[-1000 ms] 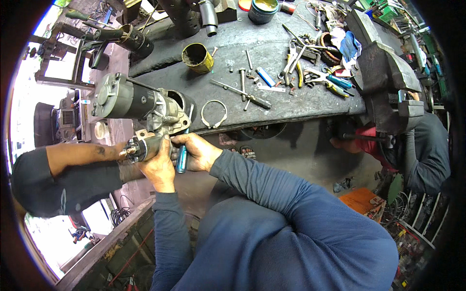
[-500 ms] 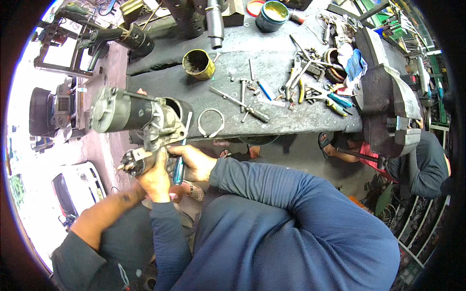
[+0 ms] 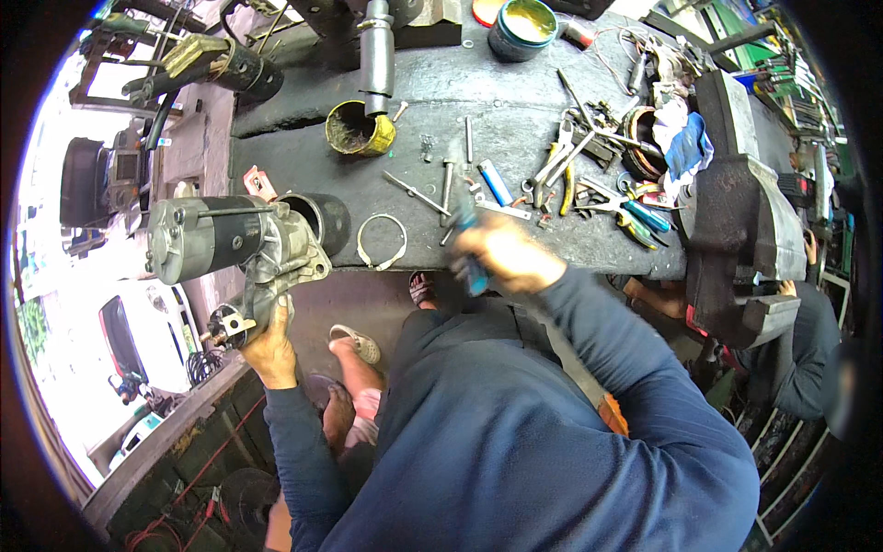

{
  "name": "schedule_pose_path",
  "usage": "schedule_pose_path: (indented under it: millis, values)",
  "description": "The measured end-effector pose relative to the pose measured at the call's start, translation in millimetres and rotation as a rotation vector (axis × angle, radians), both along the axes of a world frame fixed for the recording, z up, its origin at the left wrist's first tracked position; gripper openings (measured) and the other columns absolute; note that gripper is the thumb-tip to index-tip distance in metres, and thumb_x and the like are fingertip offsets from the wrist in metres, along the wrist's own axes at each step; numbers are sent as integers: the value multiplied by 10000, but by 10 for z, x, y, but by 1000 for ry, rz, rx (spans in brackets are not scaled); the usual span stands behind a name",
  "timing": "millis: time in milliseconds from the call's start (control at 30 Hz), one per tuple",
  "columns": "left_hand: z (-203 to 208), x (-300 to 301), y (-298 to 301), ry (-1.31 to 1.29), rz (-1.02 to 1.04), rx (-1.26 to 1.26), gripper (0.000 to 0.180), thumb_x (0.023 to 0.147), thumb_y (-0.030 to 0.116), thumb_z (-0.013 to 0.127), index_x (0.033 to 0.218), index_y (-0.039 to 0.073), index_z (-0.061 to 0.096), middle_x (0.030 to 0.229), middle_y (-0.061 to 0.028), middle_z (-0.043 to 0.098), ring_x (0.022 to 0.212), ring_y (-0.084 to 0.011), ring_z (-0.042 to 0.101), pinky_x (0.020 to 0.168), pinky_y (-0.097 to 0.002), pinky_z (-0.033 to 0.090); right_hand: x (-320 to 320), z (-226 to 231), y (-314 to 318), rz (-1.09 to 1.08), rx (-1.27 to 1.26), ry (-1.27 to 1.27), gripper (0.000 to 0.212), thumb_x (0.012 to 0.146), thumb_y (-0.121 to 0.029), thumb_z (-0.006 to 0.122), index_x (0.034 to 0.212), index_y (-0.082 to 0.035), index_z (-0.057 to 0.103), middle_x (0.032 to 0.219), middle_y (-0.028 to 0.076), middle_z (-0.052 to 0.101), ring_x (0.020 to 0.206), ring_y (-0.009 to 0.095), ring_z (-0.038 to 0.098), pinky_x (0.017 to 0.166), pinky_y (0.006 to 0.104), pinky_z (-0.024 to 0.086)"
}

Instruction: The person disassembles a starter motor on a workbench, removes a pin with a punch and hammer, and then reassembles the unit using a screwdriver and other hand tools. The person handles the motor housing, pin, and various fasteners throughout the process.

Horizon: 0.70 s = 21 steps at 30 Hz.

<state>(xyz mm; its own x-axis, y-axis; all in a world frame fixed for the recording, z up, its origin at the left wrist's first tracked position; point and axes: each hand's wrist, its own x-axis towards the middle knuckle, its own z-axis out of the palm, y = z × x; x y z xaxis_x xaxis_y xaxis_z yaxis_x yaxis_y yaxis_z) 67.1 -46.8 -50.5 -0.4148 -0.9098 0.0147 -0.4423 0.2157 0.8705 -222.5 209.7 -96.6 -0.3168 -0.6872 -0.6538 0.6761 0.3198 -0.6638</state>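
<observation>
My left hand grips a starter motor from below, at its smaller solenoid end. The motor, a silver and black cylinder with a cast nose, is held off the left front edge of the bench. A dark open cylinder housing sits just behind its nose. My right hand, smeared by motion, is closed around a blue-handled screwdriver over the bench's front edge. The screwdriver's shaft blurs upward. Between my hands a thin metal ring clamp lies on the bench.
On the dark bench are a yellow can, pliers, a blue lighter-like piece and several bolts. A large vise stands at the right. A tub of grease is at the back. People's legs show below.
My right hand has moved right, away from the motor, with the screwdriver. The motor has shifted slightly left and down. Another person's arm beside my left hand has withdrawn.
</observation>
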Motion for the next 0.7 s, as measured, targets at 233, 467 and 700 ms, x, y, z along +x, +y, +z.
schedule_pose_path:
  millis: [233, 467, 700]
  values:
    - [-136, 227, -141, -216, -98, -184, 426, 905, 98, 860, 1255, -81, 694, 1215, -129, 745, 1120, -212, 685, 1043, -374, 507, -1865, -228, 156, 429, 397, 1870, 344, 857, -23, 622, 1202, -16, 628, 1067, 241, 693, 1001, 428, 707, 851, 496, 587]
    - [-13, 147, -56, -186, -116, -171, 309, 944, 112, 822, 1188, -59, 738, 1184, -125, 766, 1076, -214, 712, 1022, -361, 515, -1595, -257, -298, 191, 363, 2161, 171, 858, -151, 649, 994, -65, 708, 1017, 147, 702, 943, 343, 692, 754, 474, 548]
    - [-5, 90, -63, -117, -112, -137, 339, 918, 97, 849, 1186, -72, 727, 1170, -112, 757, 1056, -182, 699, 976, -343, 536, -976, -524, -838, 438, 82, 1950, 335, 843, -368, 794, 958, -56, 756, 953, 136, 707, 922, 339, 682, 782, 489, 551]
